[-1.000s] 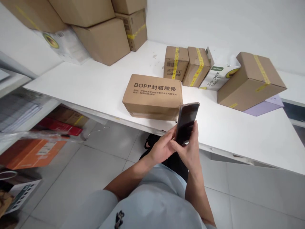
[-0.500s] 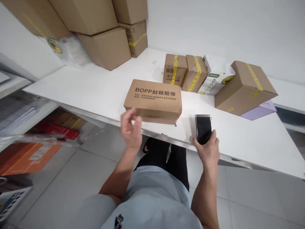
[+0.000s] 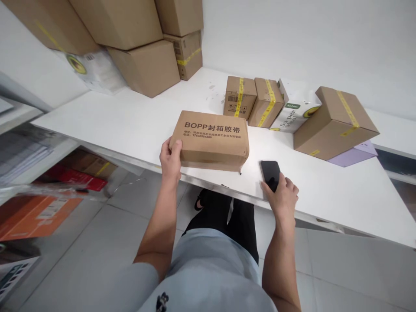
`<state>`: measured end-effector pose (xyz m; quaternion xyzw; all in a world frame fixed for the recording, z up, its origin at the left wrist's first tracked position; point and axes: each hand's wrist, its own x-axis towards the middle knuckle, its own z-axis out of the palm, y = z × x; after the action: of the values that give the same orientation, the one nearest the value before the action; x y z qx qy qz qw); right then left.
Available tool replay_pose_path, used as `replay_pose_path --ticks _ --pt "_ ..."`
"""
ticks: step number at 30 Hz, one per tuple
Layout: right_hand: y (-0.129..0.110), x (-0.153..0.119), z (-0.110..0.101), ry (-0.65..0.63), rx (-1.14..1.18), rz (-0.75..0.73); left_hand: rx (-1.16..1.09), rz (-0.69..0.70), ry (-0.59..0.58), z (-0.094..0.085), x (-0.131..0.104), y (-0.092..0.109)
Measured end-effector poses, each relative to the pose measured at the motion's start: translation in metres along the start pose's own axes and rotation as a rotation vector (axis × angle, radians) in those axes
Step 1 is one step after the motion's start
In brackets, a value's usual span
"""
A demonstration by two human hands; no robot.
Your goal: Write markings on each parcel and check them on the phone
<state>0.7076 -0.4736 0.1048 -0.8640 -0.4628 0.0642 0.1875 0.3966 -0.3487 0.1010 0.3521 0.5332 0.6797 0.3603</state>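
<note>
White wall (image 3: 276,39) closes the scene at the back, and before it, in the single head view, stretches one long white table (image 3: 341,195). Close to its front edge is the BOPP carton (image 3: 211,138); the left hand (image 3: 171,160) grips its left front corner, with thumb and fingers on two different faces. The right hand (image 3: 282,195) has thumb and fingers closed around the near end of the phone (image 3: 269,172), right of the carton and apart from it; whether the phone rests fully on the table, I cannot tell. To my judgement, it is best to hold the phone flat and low, inside the edge, and to steady the carton without denting its cardboard. Counted: one phone, one BOPP carton, two small taped cartons (image 3: 239,97), one white box (image 3: 292,116), one larger carton (image 3: 334,123), one purple box (image 3: 355,154) partly hidden by it; leftward, five stacked cartons (image 3: 146,69) and one white package (image 3: 100,73).
</note>
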Motion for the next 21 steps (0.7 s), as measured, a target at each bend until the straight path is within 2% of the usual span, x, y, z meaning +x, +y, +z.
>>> replay_pose_path --ticks 3,6,10,13,17,21 --pt "-0.017 -0.002 0.001 0.067 0.295 -0.166 -0.031 -0.036 0.004 -0.003 -0.007 0.002" --pt "-0.047 -0.004 0.002 0.017 0.536 -0.323 -0.043 -0.092 0.008 -0.013 -0.019 0.006" --pt "-0.082 -0.01 0.006 -0.085 0.739 -0.43 -0.099 -0.228 -0.064 -0.034 -0.034 0.011" --pt "-0.096 -0.018 0.008 -0.047 0.917 -0.501 -0.261 -0.211 -0.126 -0.045 -0.042 0.016" --pt "-0.094 -0.022 0.004 -0.044 1.088 -0.557 -0.412 -0.06 -0.211 -0.041 -0.049 0.025" --pt "-0.065 -0.013 -0.016 -0.128 1.169 -0.486 -0.459 -0.011 -0.336 -0.022 -0.057 0.025"
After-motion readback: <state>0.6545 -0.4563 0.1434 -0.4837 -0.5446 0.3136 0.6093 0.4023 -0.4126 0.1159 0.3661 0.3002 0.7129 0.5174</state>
